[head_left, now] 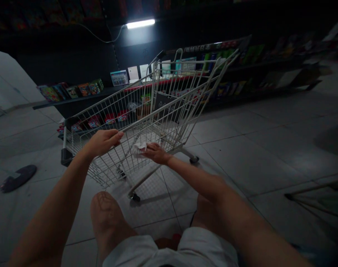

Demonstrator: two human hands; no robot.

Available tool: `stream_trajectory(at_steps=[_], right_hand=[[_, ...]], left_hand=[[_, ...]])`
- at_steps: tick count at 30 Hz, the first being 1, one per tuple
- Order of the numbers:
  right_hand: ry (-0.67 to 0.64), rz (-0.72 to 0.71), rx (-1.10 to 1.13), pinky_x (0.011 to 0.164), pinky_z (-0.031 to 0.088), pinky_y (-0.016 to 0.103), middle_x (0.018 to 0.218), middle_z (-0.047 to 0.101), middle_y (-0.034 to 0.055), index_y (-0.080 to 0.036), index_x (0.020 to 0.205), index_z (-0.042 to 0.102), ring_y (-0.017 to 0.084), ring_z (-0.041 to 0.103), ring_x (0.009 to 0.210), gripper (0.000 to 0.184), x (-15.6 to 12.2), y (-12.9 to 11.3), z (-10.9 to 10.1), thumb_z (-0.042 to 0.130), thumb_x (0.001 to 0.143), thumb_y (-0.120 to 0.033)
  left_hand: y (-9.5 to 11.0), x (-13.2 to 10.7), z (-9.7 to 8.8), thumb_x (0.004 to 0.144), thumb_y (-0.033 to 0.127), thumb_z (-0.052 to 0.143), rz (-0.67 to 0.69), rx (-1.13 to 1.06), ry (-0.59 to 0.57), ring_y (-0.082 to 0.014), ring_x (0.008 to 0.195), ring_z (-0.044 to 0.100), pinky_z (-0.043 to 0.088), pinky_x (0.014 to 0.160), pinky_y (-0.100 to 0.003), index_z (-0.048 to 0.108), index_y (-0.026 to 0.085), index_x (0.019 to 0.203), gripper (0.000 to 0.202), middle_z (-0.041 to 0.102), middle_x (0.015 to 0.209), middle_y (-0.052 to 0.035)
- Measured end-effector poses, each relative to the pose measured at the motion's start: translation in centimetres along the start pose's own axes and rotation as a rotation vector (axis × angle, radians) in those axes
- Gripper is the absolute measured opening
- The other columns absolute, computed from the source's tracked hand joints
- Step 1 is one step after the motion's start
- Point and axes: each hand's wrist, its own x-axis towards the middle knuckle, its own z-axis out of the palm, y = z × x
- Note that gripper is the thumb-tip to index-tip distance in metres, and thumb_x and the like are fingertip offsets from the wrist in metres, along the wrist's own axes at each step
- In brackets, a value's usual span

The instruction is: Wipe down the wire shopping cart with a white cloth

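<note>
A grey wire shopping cart (pixel 135 124) stands side-on in front of me. My left hand (pixel 106 141) is closed over the upper rim of its near side, toward the left end. My right hand (pixel 156 152) holds a crumpled white cloth (pixel 140 148), possibly a wipe, against the wire side lower down. Its fingers are bunched around the cloth and partly hidden by it. A dark panel (pixel 169 105) with pale markings sits inside the cart, near the handle end.
Behind the cart, dark shelves (pixel 82 95) carry boxed goods, under a lit tube lamp (pixel 141 24). A dark round base (pixel 19 178) stands on the tiled floor at left. A thin-legged frame (pixel 302 194) is at right. My bare knees are just below the cart.
</note>
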Motion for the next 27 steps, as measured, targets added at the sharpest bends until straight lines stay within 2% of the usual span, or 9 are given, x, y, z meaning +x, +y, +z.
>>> stream_trajectory(at_steps=[3, 5, 8, 11, 15, 18, 23, 25, 27], right_hand=[[-0.13, -0.103, 0.03, 0.098, 0.048, 0.034, 0.119, 0.072, 0.0026, -0.028, 0.125, 0.069, 0.017, 0.06, 0.118, 0.028, -3.0, -2.3, 3.8, 0.056, 0.1, -0.023], [-0.204, -0.18, 0.027, 0.097, 0.048, 0.033, 0.119, 0.072, 0.003, -0.025, 0.122, 0.069, 0.017, 0.061, 0.117, 0.026, -4.0, -2.9, 5.1, 0.053, 0.101, -0.022], [-0.301, -0.264, 0.018, 0.095, 0.049, 0.031, 0.12, 0.071, 0.0055, -0.02, 0.12, 0.068, 0.016, 0.06, 0.117, 0.026, -4.0, -2.6, 5.4, 0.05, 0.101, -0.018], [-0.362, -0.361, 0.022, 0.09, 0.049, 0.028, 0.113, 0.071, 0.005, -0.019, 0.118, 0.066, 0.013, 0.063, 0.111, 0.025, -3.0, -1.6, 4.8, 0.051, 0.098, -0.012], [-0.387, -0.486, 0.022, 0.088, 0.05, 0.026, 0.108, 0.072, 0.0032, -0.019, 0.119, 0.065, 0.012, 0.064, 0.106, 0.029, -0.7, 0.0, 2.7, 0.056, 0.094, -0.009], [-0.312, -0.486, -0.069, 0.089, 0.05, 0.029, 0.117, 0.071, 0.006, -0.018, 0.124, 0.064, 0.014, 0.062, 0.111, 0.03, 2.6, 2.3, -0.8, 0.05, 0.098, -0.011], [0.049, -0.329, -0.194, 0.106, 0.044, 0.036, 0.139, 0.061, -0.0015, -0.031, 0.137, 0.056, 0.017, 0.051, 0.13, 0.036, 9.0, 7.2, -8.0, 0.049, 0.103, -0.021], [0.13, -0.247, -0.196, 0.11, 0.042, 0.039, 0.139, 0.06, -0.0031, -0.035, 0.135, 0.057, 0.018, 0.049, 0.131, 0.036, 9.9, 7.6, -8.9, 0.051, 0.102, -0.023], [0.12, -0.174, -0.16, 0.108, 0.044, 0.039, 0.134, 0.063, -0.0017, -0.034, 0.131, 0.061, 0.019, 0.051, 0.128, 0.033, 9.1, 6.3, -8.2, 0.052, 0.102, -0.022]], left_hand=[[-1.1, 0.1, -0.2, 0.089, 0.072, 0.04, -0.011, -0.002, 0.004, -0.0197, 0.071, 0.068, 0.051, 0.072, -0.032, 0.063, 0.021, 0.079, 0.057, 0.074, 0.076, -0.0064], [-1.9, 0.1, -0.5, 0.089, 0.071, 0.041, -0.016, -0.011, 0.014, -0.0199, 0.072, 0.068, 0.052, 0.072, -0.032, 0.064, 0.021, 0.079, 0.056, 0.074, 0.076, -0.0062], [-3.1, 0.1, -0.9, 0.089, 0.071, 0.042, -0.028, -0.03, 0.03, -0.0203, 0.074, 0.069, 0.053, 0.072, -0.032, 0.065, 0.021, 0.08, 0.056, 0.074, 0.077, -0.0061], [-4.2, 0.1, -1.3, 0.088, 0.072, 0.044, -0.04, -0.038, 0.037, -0.0203, 0.073, 0.069, 0.053, 0.072, -0.032, 0.066, 0.021, 0.08, 0.056, 0.074, 0.076, -0.0058], [-4.9, -0.2, -1.7, 0.086, 0.072, 0.044, -0.062, -0.043, 0.038, -0.0199, 0.073, 0.069, 0.054, 0.073, -0.032, 0.066, 0.021, 0.081, 0.056, 0.074, 0.076, -0.0054], [-5.1, -0.5, -2.0, 0.086, 0.073, 0.044, -0.088, -0.053, 0.043, -0.0202, 0.073, 0.07, 0.054, 0.073, -0.032, 0.066, 0.021, 0.079, 0.056, 0.074, 0.076, -0.0055], [-5.5, -1.1, -2.2, 0.085, 0.074, 0.045, -0.091, -0.056, 0.044, -0.0205, 0.072, 0.07, 0.054, 0.073, -0.033, 0.066, 0.022, 0.08, 0.056, 0.074, 0.075, -0.0055], [-5.6, -1.3, -2.3, 0.086, 0.073, 0.044, -0.078, -0.043, 0.046, -0.0201, 0.072, 0.07, 0.054, 0.073, -0.032, 0.066, 0.022, 0.08, 0.055, 0.074, 0.075, -0.0055], [-5.7, -1.5, -2.3, 0.087, 0.071, 0.044, -0.07, -0.025, 0.049, -0.0197, 0.071, 0.069, 0.054, 0.072, -0.032, 0.066, 0.022, 0.079, 0.054, 0.075, 0.075, -0.0056]])
